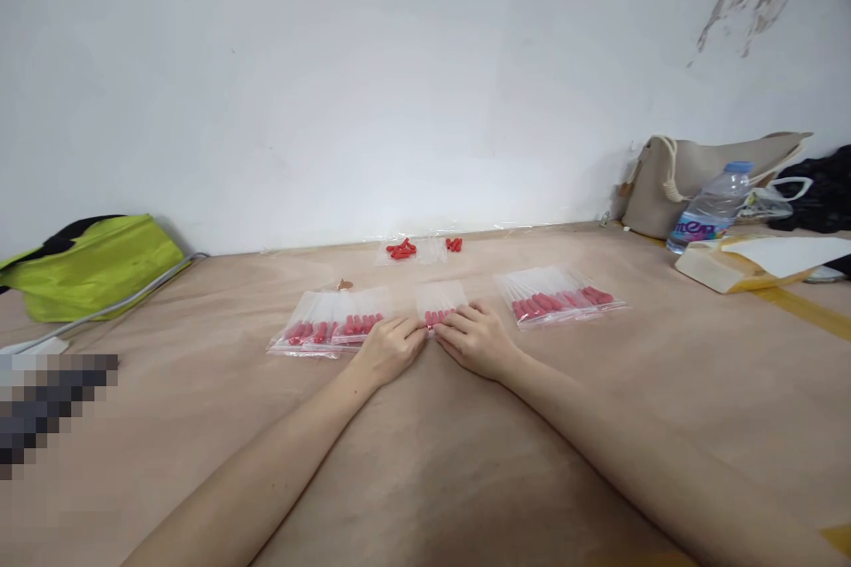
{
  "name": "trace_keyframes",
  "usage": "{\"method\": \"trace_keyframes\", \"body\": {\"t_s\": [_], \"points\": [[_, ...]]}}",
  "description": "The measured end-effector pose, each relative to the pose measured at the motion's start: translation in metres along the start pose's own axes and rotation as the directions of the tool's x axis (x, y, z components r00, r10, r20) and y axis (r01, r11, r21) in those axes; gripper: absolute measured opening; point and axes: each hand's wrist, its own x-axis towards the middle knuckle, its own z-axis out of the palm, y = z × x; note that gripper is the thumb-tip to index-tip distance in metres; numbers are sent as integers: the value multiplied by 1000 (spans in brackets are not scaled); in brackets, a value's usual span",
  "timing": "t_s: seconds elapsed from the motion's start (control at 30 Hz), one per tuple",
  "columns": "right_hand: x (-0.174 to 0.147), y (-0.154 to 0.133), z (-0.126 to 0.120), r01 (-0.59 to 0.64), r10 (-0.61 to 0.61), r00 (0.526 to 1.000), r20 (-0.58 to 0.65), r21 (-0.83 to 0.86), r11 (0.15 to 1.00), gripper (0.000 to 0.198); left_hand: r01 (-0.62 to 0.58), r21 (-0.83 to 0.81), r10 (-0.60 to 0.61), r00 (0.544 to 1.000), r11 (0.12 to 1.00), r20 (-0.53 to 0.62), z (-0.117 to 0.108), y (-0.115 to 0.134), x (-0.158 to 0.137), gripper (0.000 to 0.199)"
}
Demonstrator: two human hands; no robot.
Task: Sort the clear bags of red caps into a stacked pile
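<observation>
Left hand (389,350) and right hand (475,338) lie fingers curled, pinching the near edge of a small clear bag (440,301) of red pieces on the counter (425,461); filled bags (329,321) lie left, more (558,294) right; loose red pieces (402,249) beyond

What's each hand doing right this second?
Left hand: fingertips pinching the near edge of the small clear bag of red pieces.
Right hand: fingers curled, pinching the same bag's edge.
</observation>
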Motion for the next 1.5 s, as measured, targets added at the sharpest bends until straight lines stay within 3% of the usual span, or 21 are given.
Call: {"method": "trace_keyframes", "body": {"t_s": [0.37, 0.6, 1.07, 1.2, 1.3, 1.37, 1.4, 1.43, 1.5], "points": [[10, -5, 4, 147, -148, 989, 5, -94, 985, 27, 23, -104, -18, 999, 994, 47, -4, 1, 3, 24], [10, -3, -3, 115, -107, 993, 53, -174, 978, 25, 30, -58, -31, 999, 998, -26, -6, 3, -2, 18], [-20, 31, -11, -36, 46, 998, 31, -263, 964, 26, 25, 34, -24, 999, 999, -32, -7, 2, -3, 16], [-20, 33, -9, -22, 22, 1000, -6, -277, 961, 25, 63, -8, -63, 998, 998, -25, -4, 2, -7, 18], [-19, 34, -10, -13, 8, 1000, -22, -269, 963, 25, 175, -167, -171, 985, 970, 37, -5, 4, -7, 21], [-19, 34, -12, -38, 26, 998, -53, -247, 968, 24, 333, -353, -319, 943, 874, 100, -9, 7, -5, 20], [-19, 34, -12, -55, 39, 996, -75, -229, 972, 24, 431, -461, -412, 899, 776, 148, -11, 8, -2, 20], [-18, 33, -13, -69, 50, 994, -96, -204, 977, 23, 528, -571, -507, 835, 628, 214, -13, 10, 1, 23], [-17, 30, -13, -66, 50, 992, -116, -139, 988, 23, 642, -740, -633, 662, 201, 402, -15, 11, 8, 35]]}}
